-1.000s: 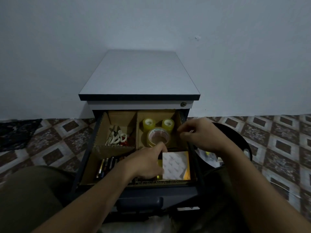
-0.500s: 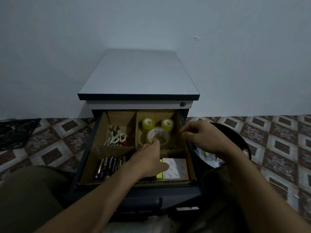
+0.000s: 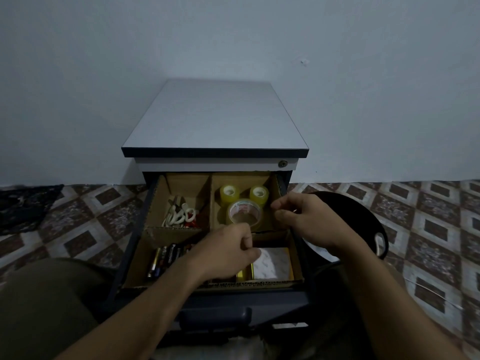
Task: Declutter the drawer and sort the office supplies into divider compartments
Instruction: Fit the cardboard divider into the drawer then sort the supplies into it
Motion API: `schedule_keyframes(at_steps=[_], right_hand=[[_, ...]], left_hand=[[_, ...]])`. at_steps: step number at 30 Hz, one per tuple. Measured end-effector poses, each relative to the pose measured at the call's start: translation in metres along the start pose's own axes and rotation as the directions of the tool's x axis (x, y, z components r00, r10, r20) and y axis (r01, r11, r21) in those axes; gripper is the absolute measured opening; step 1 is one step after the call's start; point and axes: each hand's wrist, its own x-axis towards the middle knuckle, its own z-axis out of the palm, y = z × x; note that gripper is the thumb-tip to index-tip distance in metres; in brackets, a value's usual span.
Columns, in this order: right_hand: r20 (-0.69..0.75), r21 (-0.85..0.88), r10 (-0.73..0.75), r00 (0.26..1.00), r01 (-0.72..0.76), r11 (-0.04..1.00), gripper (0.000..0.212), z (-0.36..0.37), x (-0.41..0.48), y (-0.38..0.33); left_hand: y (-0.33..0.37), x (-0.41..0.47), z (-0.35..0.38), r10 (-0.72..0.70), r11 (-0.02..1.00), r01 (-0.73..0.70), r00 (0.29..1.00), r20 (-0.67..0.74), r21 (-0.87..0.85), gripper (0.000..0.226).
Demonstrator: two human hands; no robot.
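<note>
One wide-angle camera, worn on the person's head, looks forward and down at an open drawer (image 3: 233,301) in a low cabinet (image 3: 215,118) set against a wall (image 3: 104,61). It is close: the left hand (image 3: 228,250) and right hand (image 3: 306,222) reach in from the bottom edge. The floor (image 3: 428,216) seems bowed by the lens.

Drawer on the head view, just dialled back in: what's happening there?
A person sits at the open drawer, both hands over its right half. The left hand is curled above the cardboard divider, beside the white pad. The right hand has its fingers curled at the drawer's right edge. Whether either hand holds anything is unclear. Scissors lie far left, three tape rolls far right, batteries near left.
</note>
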Motion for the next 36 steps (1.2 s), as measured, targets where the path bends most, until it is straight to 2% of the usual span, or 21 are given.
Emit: schedule_keyframes(at_steps=[3, 5, 9, 11, 13, 16, 20, 26, 36], right_hand=[[-0.028, 0.007, -0.008, 1.0, 0.008, 1.0, 0.016, 0.004, -0.003, -0.001], [-0.058, -0.005, -0.009, 0.998, 0.009, 1.0, 0.022, 0.009, -0.006, -0.004], [-0.202, -0.097, -0.077, 0.976, 0.058, 0.994, 0.031, 0.031, -0.02, -0.014], [-0.271, -0.159, -0.119, 0.955, 0.077, 0.984, 0.033, 0.049, -0.031, -0.015], [-0.281, -0.228, -0.143, 0.949, 0.078, 0.97, 0.037, 0.069, -0.044, -0.013], [-0.284, -0.298, -0.158, 0.946, 0.069, 0.952, 0.047, 0.094, -0.061, -0.009], [-0.271, -0.481, -0.161, 0.949, 0.012, 0.877, 0.063, 0.111, -0.07, -0.005], [-0.311, -0.528, -0.212, 0.926, 0.017, 0.849, 0.06, 0.112, -0.07, -0.008], [-0.346, -0.569, -0.252, 0.904, 0.012, 0.823, 0.059, 0.112, -0.055, -0.009]], left_hand=[[-0.003, -0.012, -0.021, 0.008, 0.998, -0.012, 0.998, -0.062, -0.066, 0.009], [-0.007, -0.021, -0.032, 0.01, 0.999, -0.016, 0.995, -0.101, -0.052, 0.011], [-0.021, -0.044, -0.039, 0.035, 0.995, -0.011, 0.973, -0.23, 0.104, 0.041], [-0.028, -0.057, -0.033, 0.055, 0.993, -0.015, 0.939, -0.339, 0.12, 0.052], [-0.035, -0.069, -0.023, 0.075, 0.988, -0.011, 0.906, -0.417, 0.154, 0.058], [-0.046, -0.08, -0.009, 0.043, 0.983, 0.04, 0.9, -0.434, 0.18, 0.067], [-0.057, -0.082, 0.001, -0.023, 0.96, 0.138, 0.906, -0.423, 0.243, 0.068], [-0.062, -0.079, 0.005, 0.069, 0.916, 0.136, 0.873, -0.483, 0.378, 0.067], [-0.061, -0.068, 0.002, 0.119, 0.894, 0.146, 0.835, -0.538, 0.424, 0.067]])
